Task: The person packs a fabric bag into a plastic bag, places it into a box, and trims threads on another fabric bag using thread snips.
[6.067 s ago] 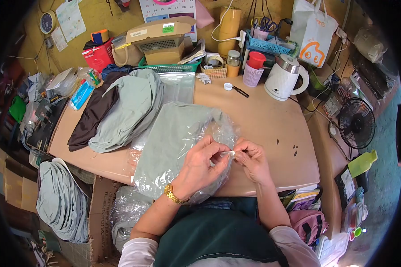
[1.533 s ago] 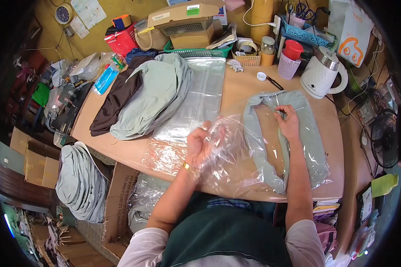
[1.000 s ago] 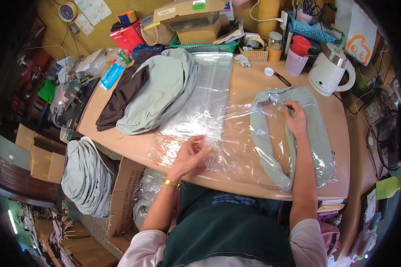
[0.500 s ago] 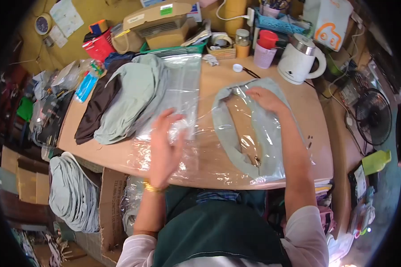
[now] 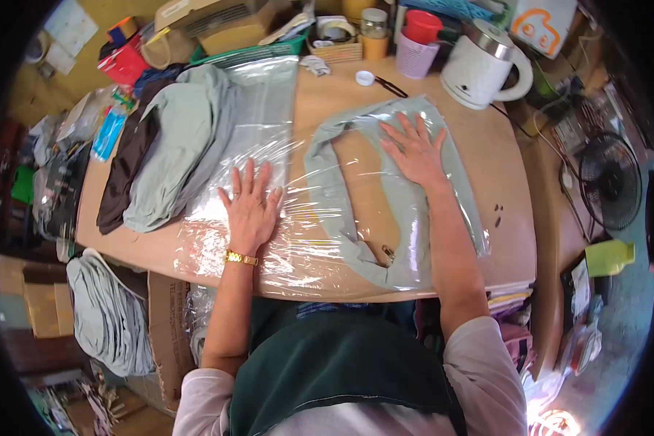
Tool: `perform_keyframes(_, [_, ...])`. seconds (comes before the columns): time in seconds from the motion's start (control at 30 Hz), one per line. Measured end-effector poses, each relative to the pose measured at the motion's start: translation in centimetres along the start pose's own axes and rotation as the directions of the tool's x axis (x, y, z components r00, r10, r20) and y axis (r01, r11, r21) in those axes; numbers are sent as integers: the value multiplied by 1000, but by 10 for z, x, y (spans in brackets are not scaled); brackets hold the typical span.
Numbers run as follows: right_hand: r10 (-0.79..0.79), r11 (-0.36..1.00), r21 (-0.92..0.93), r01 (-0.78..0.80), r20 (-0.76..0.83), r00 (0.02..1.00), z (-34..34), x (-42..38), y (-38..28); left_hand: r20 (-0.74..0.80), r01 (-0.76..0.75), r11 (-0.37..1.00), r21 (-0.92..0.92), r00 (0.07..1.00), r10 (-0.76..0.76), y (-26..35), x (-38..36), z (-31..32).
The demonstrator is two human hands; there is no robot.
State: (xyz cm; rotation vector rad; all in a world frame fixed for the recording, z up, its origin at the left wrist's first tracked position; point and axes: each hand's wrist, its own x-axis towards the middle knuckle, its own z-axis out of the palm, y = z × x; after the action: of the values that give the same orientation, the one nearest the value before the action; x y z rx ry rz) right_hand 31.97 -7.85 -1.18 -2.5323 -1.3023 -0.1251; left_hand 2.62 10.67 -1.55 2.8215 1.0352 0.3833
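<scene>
My left hand lies flat on crinkled clear plastic, fingers spread, holding nothing. A gold bracelet circles that wrist. To the right, my right hand rests with fingers apart on a pale grey-green garment covered by clear plastic. The garment forms a loop around a bare patch of tabletop, with a small metal piece at its lower edge. Left of my left hand, a pile of pale green cloth lies over dark brown cloth, beside flat plastic bags.
Along the back of the table stand a white kettle, a pink cup, a jar and a cardboard box. A black tool lies there. A fan is at the right, folded cloth below left.
My left hand has come down from above the plastic and now lies flat. My right hand has spread its fingers on the covered garment. The camera view has shifted slightly.
</scene>
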Motion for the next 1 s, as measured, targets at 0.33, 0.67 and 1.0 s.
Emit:
perform_keyframes(0.33, [-78, 954, 287, 90, -54, 996, -68, -13, -25, -109, 314, 925, -213, 933, -342, -25, -49, -99])
perform_keyframes(0.67, [-554, 639, 665, 387, 48, 831, -38, -45, -260, 191, 190, -25, -982, 966, -174, -35, -73, -96])
perform_keyframes(1.0, [-505, 287, 760, 583, -397, 766, -246, 24, -292, 230, -46, -646, -762, 914, -336, -37, -102, -64])
